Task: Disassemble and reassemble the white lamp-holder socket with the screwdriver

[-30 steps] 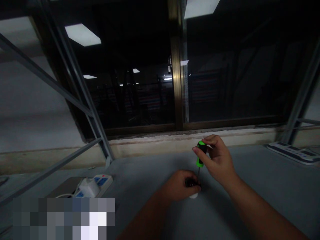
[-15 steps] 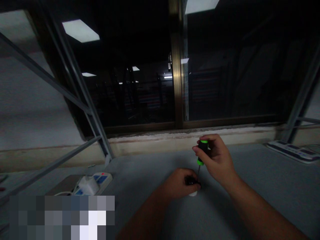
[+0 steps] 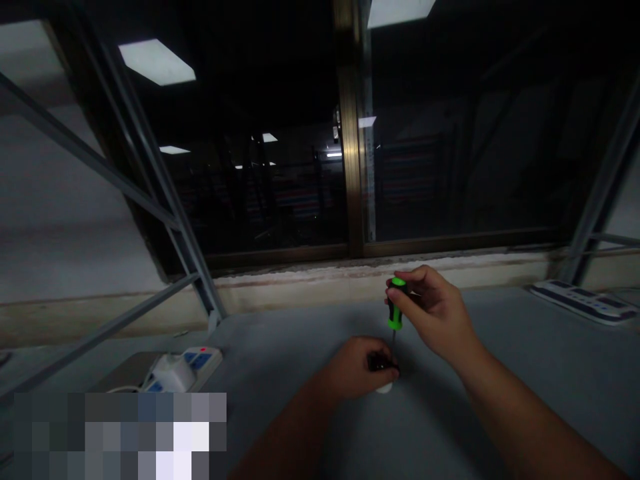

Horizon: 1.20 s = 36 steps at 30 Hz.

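My right hand [image 3: 435, 310] grips the black and green handle of a screwdriver [image 3: 395, 307] by its upper part. The shaft points almost straight down at a small black object [image 3: 383, 361]. Around that object my left hand [image 3: 357, 370] is closed, holding it low over the grey tabletop [image 3: 300, 333]. Its kind is hard to make out, as the fingers cover much of it. A white rounded piece [image 3: 385, 388] shows just below the left fingers. Whether the screwdriver tip touches the black object cannot be seen clearly.
On the left, a white power strip [image 3: 207, 360] with a lit red light carries a white plug [image 3: 175, 373]. Another power strip [image 3: 583, 301] lies at the far right. Metal frame posts [image 3: 185, 247] and a dark window [image 3: 270, 193] stand behind the table.
The screwdriver handle has turned and swung slightly left, now standing more upright, and the right fingers have shifted on it. My left hand keeps its hold on the black object.
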{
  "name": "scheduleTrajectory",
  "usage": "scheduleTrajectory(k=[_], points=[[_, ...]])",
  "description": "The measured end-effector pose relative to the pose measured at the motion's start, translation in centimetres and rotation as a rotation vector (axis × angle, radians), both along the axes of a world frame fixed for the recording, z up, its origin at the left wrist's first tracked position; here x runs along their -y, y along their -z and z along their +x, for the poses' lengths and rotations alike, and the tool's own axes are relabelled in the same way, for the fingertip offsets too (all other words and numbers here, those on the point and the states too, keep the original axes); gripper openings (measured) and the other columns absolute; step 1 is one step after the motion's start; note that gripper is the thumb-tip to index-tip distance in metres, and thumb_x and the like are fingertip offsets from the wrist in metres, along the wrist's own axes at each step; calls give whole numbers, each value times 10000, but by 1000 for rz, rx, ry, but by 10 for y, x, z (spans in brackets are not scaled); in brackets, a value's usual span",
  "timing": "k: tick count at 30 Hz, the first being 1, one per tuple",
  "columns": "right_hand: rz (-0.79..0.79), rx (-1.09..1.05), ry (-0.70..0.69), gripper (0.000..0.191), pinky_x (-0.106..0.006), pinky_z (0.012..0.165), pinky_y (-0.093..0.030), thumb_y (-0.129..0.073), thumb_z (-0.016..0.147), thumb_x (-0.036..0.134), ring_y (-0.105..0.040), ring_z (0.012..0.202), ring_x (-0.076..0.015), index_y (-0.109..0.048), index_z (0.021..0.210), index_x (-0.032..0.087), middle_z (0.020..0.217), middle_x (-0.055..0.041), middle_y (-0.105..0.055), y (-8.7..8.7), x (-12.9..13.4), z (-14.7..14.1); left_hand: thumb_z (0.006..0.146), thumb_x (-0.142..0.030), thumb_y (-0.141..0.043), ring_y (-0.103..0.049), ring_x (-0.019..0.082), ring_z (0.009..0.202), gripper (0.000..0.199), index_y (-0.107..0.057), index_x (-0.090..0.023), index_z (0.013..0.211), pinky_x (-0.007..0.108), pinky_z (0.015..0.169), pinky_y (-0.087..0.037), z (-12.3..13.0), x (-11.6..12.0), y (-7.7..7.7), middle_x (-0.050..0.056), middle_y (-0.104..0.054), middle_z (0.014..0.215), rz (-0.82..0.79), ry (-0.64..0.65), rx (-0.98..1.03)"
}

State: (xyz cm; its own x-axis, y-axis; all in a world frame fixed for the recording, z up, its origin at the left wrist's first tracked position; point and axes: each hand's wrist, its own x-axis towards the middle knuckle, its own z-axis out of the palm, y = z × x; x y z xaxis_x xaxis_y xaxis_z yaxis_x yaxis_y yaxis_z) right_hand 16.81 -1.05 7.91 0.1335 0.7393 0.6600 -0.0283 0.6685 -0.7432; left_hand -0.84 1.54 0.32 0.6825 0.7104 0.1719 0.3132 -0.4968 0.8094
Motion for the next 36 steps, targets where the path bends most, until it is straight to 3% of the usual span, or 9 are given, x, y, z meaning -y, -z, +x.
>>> scheduleTrajectory(k=[4,8,14,20,25,29,32,36], points=[[69,0,88,285,-266,596,-523,-804,796,325,-585,669,-127,-564,922,240,777,19,-594,4,-5,-2,795,-275,-738,-635,159,713,189,-742,-135,921,253,656,-462,0,-1,0,47,-710,792,15,-2,-13],[97,-7,94,290,-262,613,-546,-785,818,337,-609,769,-142,-542,952,251,891,0,-583,10,-6,-2,802,-301,-738,-635,160,720,211,-745,-132,929,253,660,-468,0,-1,1,52,-717,806,7,1,-12],[26,28,-91,324,-345,783,-609,-676,922,313,-693,898,-163,-504,1196,311,1069,-28,-657,19,0,-6,802,-273,-721,-652,177,730,186,-730,-120,907,271,660,-476,0,-2,2,65,-724,816,-19,7,3],[6,178,-41,572,-403,836,-615,-660,932,307,-734,900,-191,-393,1437,313,1065,-62,-697,31,0,-6,814,-249,-707,-667,196,781,182,-714,-124,946,291,701,-491,0,-1,5,84,-735,884,-16,34,18],[-12,-106,58,718,-369,697,-625,-748,850,375,-720,695,-168,-363,1453,326,946,-2,-705,41,-26,16,828,-308,-719,-605,151,754,187,-683,-152,925,250,694,-450,-1,1,0,31,-679,834,58,-3,-22],[-215,-206,160,802,-313,613,-577,-788,768,476,-647,580,-144,-410,1439,254,745,48,-666,64,-60,43,861,-278,-682,-593,151,801,136,-681,-157,923,243,730,-431,-2,3,-7,28,-670,865,139,-4,-68],[-395,-69,221,761,-266,534,-495,-732,763,546,-637,574,-166,-480,1399,212,676,28,-659,88,-80,56,865,-241,-658,-596,154,838,95,-679,-168,922,244,761,-422,-3,3,-9,23,-672,896,203,-35,-96],[-445,31,254,710,-290,532,-463,-736,707,494,-602,521,-177,-581,1311,156,599,29,-630,111,-92,61,865,-231,-632,-582,151,835,82,-652,-168,914,239,749,-412,-6,-1,-4,16,-647,880,244,-101,-104]])
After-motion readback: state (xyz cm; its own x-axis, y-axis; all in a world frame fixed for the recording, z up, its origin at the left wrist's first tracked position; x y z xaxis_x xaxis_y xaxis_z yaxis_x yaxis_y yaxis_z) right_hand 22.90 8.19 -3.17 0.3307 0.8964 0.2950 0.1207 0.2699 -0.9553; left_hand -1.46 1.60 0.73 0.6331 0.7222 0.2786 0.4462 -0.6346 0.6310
